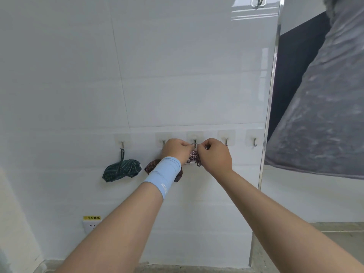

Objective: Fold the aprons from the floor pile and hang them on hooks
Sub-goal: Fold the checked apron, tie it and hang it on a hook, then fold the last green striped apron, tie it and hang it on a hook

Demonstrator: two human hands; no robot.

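Note:
A row of adhesive hooks runs along the white tiled wall. A folded dark green apron [122, 170] hangs from the leftmost hook [122, 144]. A folded dark red checked apron [151, 166] hangs below the second hook, mostly hidden behind my left wrist. My left hand [176, 149] and my right hand [213, 155] both pinch the strap of a folded pink patterned apron [194, 157] at the third hook [195, 142]. Most of that bundle is hidden between my hands.
Two bare hooks [226, 141] [255, 142] are to the right of my hands. A metal corner strip [269, 107] ends the wall on the right, with a grey curtain [323, 115] beyond. A wall socket [91, 225] with a yellow label sits low on the left.

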